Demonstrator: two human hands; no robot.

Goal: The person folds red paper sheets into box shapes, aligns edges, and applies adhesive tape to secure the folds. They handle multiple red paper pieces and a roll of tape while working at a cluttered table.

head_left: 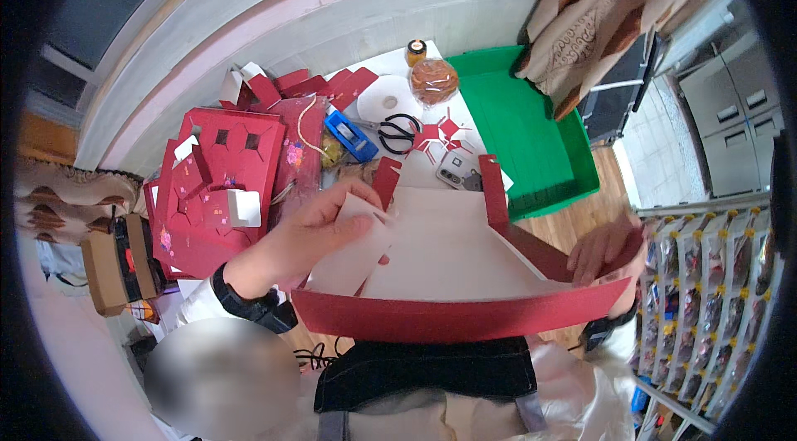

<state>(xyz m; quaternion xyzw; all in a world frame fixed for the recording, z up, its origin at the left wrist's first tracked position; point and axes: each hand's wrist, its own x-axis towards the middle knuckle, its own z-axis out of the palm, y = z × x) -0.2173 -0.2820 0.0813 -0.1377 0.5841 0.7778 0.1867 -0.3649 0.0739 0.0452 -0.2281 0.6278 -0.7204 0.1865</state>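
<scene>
A partly folded cardboard box (440,250), red outside and white inside, is held open in front of me, with its long red front wall nearest my body. My left hand (320,229) pinches the box's left side panel between thumb and fingers. At the right end, the fingers of my right hand (606,250) curl over the side panel, with part of that hand hidden behind the card. Narrow red tabs stand up at the two far corners. Beyond the box lies a phone (452,169) on the white table.
Stacked red cut-out cardboard pieces (220,171) fill the table's left side. A blue tape dispenser (351,137), black-handled scissors (398,134), red paper scraps (440,132), a wrapped brown bundle (434,81) and a jar (417,52) lie farther back. A green tray (519,117) borders the right.
</scene>
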